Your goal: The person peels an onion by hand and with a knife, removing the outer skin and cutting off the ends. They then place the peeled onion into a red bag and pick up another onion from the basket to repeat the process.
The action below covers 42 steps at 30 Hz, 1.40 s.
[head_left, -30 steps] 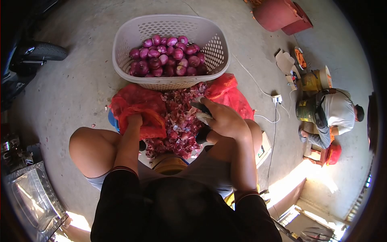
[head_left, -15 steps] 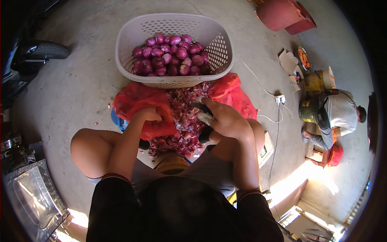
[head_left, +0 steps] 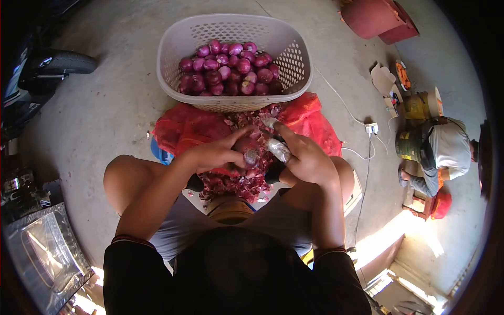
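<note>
My left hand (head_left: 223, 153) is wrapped round a red onion (head_left: 247, 147) in front of my knees. Close to its right, my right hand (head_left: 296, 149) has pale wrappings on some fingers, which are bent toward the onion; what they hold, if anything, is too small to make out. Under both hands lies a heap of onion skins (head_left: 236, 184) between two parts of red mesh sacking (head_left: 186, 128). Just beyond stands a grey plastic basket (head_left: 168, 58) with many peeled purple onions (head_left: 231, 68) in it.
A yellow bucket (head_left: 228, 208) is between my legs. On the right, a power strip (head_left: 371, 128) with cables lies on the floor. A person (head_left: 446, 147) sits beside buckets (head_left: 415, 105). Red tubs (head_left: 367, 18) stand top right; a wheel (head_left: 68, 62) is at left.
My left hand has come out of the red mesh sack at left and moved right, now with an onion in it. The view has shifted slightly.
</note>
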Each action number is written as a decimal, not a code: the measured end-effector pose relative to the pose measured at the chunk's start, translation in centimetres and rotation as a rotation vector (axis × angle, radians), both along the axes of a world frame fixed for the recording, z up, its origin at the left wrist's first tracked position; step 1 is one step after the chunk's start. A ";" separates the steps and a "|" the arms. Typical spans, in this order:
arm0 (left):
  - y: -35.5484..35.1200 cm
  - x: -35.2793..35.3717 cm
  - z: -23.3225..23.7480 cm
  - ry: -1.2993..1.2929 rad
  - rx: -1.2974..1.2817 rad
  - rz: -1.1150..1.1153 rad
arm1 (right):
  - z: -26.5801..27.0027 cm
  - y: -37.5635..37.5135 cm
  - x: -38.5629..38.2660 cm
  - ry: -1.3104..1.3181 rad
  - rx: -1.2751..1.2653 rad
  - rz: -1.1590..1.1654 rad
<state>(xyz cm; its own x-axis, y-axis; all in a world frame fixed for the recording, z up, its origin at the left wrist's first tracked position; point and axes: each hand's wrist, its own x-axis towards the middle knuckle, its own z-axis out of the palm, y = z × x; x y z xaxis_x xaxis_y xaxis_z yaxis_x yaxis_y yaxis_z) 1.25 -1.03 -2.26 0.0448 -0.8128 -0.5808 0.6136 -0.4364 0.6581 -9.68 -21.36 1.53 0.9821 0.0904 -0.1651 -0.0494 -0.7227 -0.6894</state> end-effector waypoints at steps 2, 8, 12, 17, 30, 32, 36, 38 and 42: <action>0.1 -0.3 0.0 0.078 -0.029 -0.005 | 0.4 0.3 0.0 0.026 -0.001 0.004; 0.8 -1.1 0.1 0.102 -0.077 0.094 | -0.5 0.3 -0.7 -0.053 -0.015 0.073; 1.3 -1.2 0.2 -0.003 -0.147 0.115 | 0.1 0.6 -0.5 0.036 0.053 0.087; 1.2 -1.5 0.9 0.041 -0.206 0.153 | 0.5 0.3 -0.7 0.138 0.224 0.107; 0.8 -2.6 2.3 0.287 -0.454 0.333 | -0.2 0.4 -0.2 0.009 0.452 0.117; 0.8 -2.5 2.3 0.334 -0.486 0.355 | -0.2 0.2 -0.2 -0.006 0.479 0.081; 0.8 -2.7 1.3 0.370 -0.540 0.407 | 0.7 -0.4 -0.8 0.158 0.614 0.011; 0.8 -2.8 1.3 0.347 -0.534 0.401 | 1.0 0.3 -1.0 0.069 0.733 0.073; 0.8 -3.2 0.9 0.295 -0.548 0.416 | 1.7 0.4 -1.2 0.137 0.560 0.113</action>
